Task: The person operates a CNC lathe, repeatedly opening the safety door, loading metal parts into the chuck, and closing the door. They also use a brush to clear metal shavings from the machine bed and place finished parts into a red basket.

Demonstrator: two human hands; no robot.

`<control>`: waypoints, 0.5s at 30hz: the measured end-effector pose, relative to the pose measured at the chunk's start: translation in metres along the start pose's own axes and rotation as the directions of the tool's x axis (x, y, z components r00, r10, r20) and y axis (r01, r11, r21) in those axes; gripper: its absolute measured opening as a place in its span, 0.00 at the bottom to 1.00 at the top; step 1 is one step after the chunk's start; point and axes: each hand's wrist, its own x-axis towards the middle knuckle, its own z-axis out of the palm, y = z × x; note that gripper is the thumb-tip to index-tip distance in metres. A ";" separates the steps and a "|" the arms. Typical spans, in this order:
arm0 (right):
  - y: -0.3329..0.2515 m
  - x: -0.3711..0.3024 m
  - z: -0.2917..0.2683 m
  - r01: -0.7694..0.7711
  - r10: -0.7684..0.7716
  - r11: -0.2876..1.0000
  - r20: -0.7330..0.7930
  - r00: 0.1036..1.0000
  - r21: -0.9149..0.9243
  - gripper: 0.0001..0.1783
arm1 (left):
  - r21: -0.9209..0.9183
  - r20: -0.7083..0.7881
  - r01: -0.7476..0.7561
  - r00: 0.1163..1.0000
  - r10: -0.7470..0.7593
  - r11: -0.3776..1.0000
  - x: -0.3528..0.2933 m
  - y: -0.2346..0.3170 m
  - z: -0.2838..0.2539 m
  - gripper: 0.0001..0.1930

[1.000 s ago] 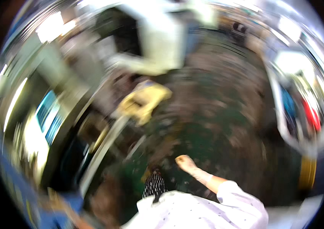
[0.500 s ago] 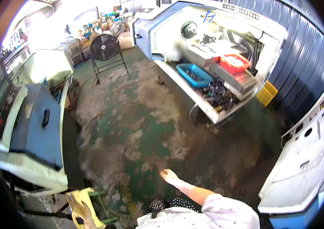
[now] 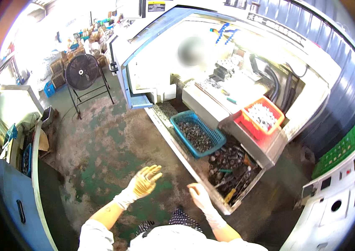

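My left hand (image 3: 145, 182), in a yellow-palmed work glove, is raised in front of me with its fingers spread and nothing in them. To its right, my right hand (image 3: 200, 196) has a pale covering over the hand and wrist. Its fingers curl inward, and no object shows in them. It is nearest to the front edge of a machine's low tray (image 3: 173, 157). In that tray sits a blue plastic basket (image 3: 218, 141) of small dark metal parts. An orange-red basket (image 3: 244, 122) of shiny pale parts stands higher up, on a metal ledge. Neither hand touches the baskets.
The lathe-like machine (image 3: 144, 67) stands open. Loose dark parts and tools (image 3: 231, 169) lie in its tray. A black floor fan (image 3: 81, 72) is at the far left, a blue machine panel (image 3: 14, 201) at near left. A green crate (image 3: 341, 146) and white cabinet (image 3: 338, 209) are at right.
I am closer to the open machine and its baskets. My left hand has swung up from the lower left to the middle. My right hand has moved slightly right, beside the tray edge.
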 end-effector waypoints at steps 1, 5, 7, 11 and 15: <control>-0.016 0.033 0.003 0.060 -0.061 0.998 0.036 0.997 0.028 0.07 | 0.008 -0.003 -0.013 1.000 0.013 1.000 0.012 -0.014 -0.006 0.22; -0.069 0.154 -0.006 0.256 -0.256 0.960 -0.011 0.967 0.113 0.07 | 0.041 -0.353 0.370 0.874 -0.333 0.928 0.066 -0.079 -0.053 0.23; -0.093 0.216 -0.007 0.341 -0.328 0.925 -0.101 0.939 0.169 0.07 | 0.059 -0.495 0.425 0.798 -0.343 0.903 0.096 -0.125 -0.075 0.26; -0.141 0.353 -0.022 0.438 -0.163 0.791 -0.541 0.825 0.428 0.08 | -0.017 -0.628 0.352 0.725 -0.284 0.936 0.163 -0.224 -0.095 0.29; -0.131 0.512 -0.078 0.523 -0.005 0.752 -0.791 0.612 0.401 0.11 | 0.034 -0.747 0.314 0.639 -0.185 0.949 0.240 -0.290 -0.082 0.25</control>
